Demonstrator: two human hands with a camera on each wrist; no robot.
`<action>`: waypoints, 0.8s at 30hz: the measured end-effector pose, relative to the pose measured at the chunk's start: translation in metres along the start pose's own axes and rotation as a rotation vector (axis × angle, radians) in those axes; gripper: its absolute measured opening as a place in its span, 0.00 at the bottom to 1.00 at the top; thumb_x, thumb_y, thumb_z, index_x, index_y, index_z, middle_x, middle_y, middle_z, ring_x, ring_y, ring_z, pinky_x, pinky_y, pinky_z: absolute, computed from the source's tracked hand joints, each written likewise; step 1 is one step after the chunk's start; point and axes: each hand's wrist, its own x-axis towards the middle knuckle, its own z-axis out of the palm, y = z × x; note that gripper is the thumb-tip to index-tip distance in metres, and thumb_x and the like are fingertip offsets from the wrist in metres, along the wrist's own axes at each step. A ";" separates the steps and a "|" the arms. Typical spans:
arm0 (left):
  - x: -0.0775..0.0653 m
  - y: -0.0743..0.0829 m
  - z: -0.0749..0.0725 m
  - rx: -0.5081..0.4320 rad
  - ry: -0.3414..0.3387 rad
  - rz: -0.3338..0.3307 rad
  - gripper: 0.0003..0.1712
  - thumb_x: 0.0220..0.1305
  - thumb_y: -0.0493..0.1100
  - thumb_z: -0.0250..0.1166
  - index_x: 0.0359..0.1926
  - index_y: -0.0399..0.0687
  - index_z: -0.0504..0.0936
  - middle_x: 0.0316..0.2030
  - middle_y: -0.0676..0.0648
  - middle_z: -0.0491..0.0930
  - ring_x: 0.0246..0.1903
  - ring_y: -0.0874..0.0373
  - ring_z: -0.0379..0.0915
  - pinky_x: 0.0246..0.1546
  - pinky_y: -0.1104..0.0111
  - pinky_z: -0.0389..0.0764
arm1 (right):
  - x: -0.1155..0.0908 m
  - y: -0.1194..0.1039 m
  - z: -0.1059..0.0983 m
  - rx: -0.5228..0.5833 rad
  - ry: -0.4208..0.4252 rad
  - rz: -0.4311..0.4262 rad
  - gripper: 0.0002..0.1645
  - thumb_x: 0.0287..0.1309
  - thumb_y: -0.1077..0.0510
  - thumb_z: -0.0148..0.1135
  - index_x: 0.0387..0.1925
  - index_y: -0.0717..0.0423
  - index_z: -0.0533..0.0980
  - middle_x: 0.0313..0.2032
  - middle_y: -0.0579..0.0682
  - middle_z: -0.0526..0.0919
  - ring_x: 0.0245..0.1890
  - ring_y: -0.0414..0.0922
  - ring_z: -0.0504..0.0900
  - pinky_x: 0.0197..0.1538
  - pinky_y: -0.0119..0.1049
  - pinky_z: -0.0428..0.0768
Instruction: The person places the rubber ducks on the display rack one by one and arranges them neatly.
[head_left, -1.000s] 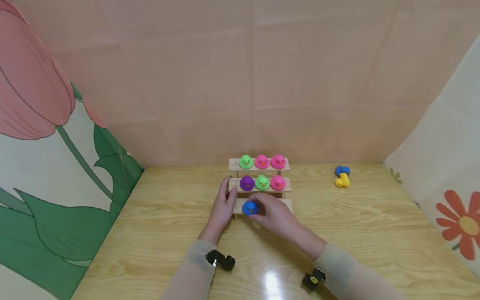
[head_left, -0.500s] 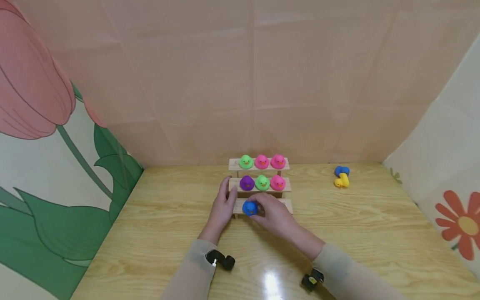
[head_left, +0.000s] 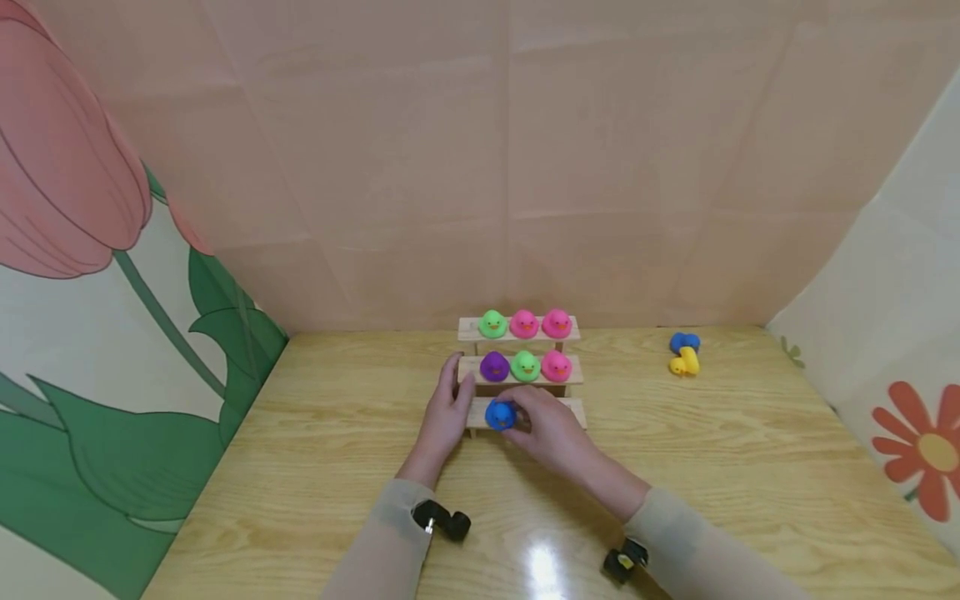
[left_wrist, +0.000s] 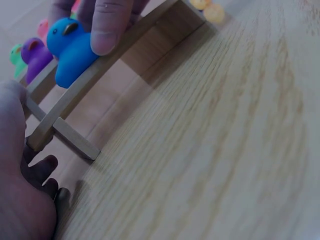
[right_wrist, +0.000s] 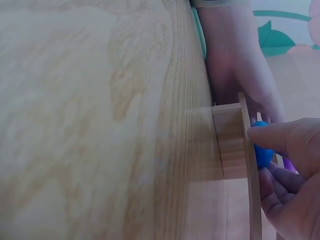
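Note:
A blue rubber duck (head_left: 498, 416) sits on the front step of a three-step wooden display stand (head_left: 477, 412), left of its middle. My right hand (head_left: 553, 432) pinches the duck from its right side between thumb and fingers. In the left wrist view, the blue duck (left_wrist: 75, 52) is upright on the board with a fingertip against it. My left hand (head_left: 446, 412) holds the stand's left side, its fingers curled around the end near the leg (left_wrist: 76, 138). On the middle step are a purple duck (head_left: 494, 367), a green duck (head_left: 525, 366) and a pink duck (head_left: 557, 366).
The top step bears a green duck (head_left: 492, 324) and two pink ducks (head_left: 524, 324). Off to the right on the wooden table (head_left: 337, 417), another blue duck (head_left: 684, 341) lies against a yellow duck (head_left: 686, 362). A beige backdrop (head_left: 405, 208) rises behind the stand.
The blue duck has shifted very slightly right and turned a little in my right hand. My left hand and the stand look unchanged.

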 end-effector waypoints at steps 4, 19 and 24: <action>0.000 -0.001 0.000 0.001 -0.003 -0.008 0.39 0.86 0.71 0.49 0.88 0.70 0.55 0.84 0.45 0.62 0.81 0.40 0.59 0.80 0.42 0.62 | 0.000 0.001 0.000 -0.008 0.006 -0.006 0.27 0.57 0.64 0.87 0.56 0.50 0.85 0.54 0.48 0.87 0.51 0.48 0.85 0.56 0.47 0.87; 0.000 -0.002 0.000 0.001 0.004 -0.015 0.38 0.85 0.72 0.50 0.87 0.75 0.56 0.85 0.45 0.60 0.81 0.39 0.58 0.81 0.41 0.61 | 0.003 -0.001 0.001 -0.034 0.025 0.004 0.28 0.57 0.63 0.87 0.58 0.49 0.85 0.55 0.50 0.88 0.53 0.50 0.85 0.57 0.49 0.87; 0.000 -0.001 0.000 0.001 0.009 -0.005 0.38 0.86 0.69 0.50 0.88 0.68 0.57 0.83 0.43 0.63 0.80 0.39 0.61 0.80 0.41 0.62 | 0.005 -0.002 0.003 -0.049 0.037 -0.006 0.27 0.58 0.62 0.87 0.57 0.50 0.86 0.55 0.49 0.89 0.55 0.51 0.86 0.58 0.50 0.86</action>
